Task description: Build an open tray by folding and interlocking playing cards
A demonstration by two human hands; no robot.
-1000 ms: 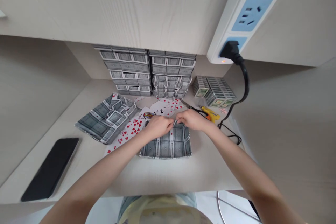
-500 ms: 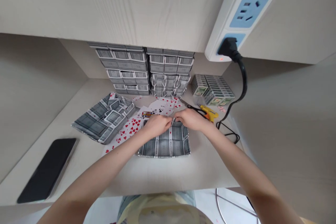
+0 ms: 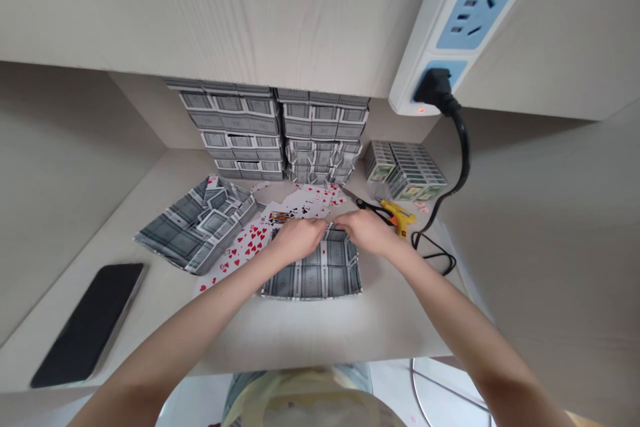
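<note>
A box made of grey-backed playing cards (image 3: 317,275) lies on the desk in front of me. My left hand (image 3: 301,238) is closed at its far edge, fingertips pinched together. Close beside it, my right hand (image 3: 363,229) has its fingers closed on the same far edge, near the right corner. What exactly the fingertips pinch is partly hidden. Loose playing cards (image 3: 254,240), faces up, spread behind and to the left of the box. Further left a second card box (image 3: 183,230) holds folded card pieces.
Stacked card boxes (image 3: 245,123) stand at the back. Packed card decks (image 3: 413,170), black scissors (image 3: 373,207) and a yellow glue gun (image 3: 400,213) are at right. A black phone (image 3: 87,323) lies front left. A power strip (image 3: 453,33) with a plugged cable (image 3: 465,160) hangs above right.
Both hands remain at the far edge of the box. The fingertips have shifted slightly, and the right fingers look a little straighter.
</note>
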